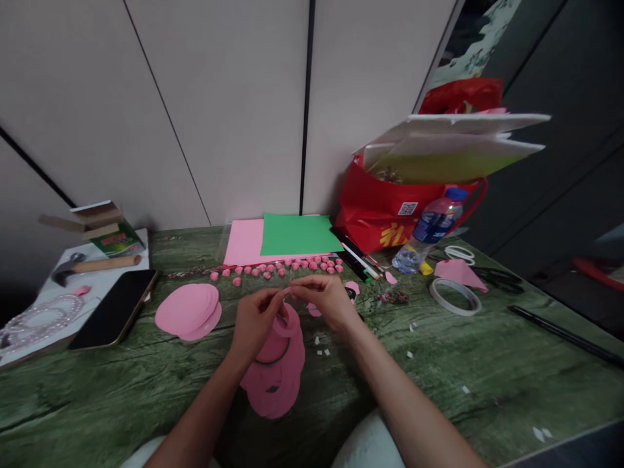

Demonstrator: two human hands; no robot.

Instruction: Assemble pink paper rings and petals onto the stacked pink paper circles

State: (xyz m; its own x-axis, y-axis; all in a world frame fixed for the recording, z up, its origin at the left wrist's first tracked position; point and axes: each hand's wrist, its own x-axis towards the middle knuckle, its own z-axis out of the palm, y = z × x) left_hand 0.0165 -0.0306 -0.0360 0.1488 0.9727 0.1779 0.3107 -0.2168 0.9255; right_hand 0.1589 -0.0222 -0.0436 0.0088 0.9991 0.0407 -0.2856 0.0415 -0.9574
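My left hand (256,317) and my right hand (327,300) meet over the middle of the table, fingertips pinched close together. Between them is the end of a pink paper spiral strip (293,320), whose curl hangs below my left fingers; the pinched tip itself is mostly hidden. Under it lie more cut pink paper spirals (275,396), overlapping in a stack. Just beyond my fingers, several small rolled pink paper roses (263,268) sit in loose rows. A pile of pink paper discs (188,311) rests left of my left hand.
Green paper (299,234) and pink paper (244,240) lie at the wall. Right stand a red bag (363,208) and a water bottle (429,231), with a tape roll (455,297) and scissors (500,278) nearby. Left are a phone (114,309), a hammer (102,263) and beads (43,318).
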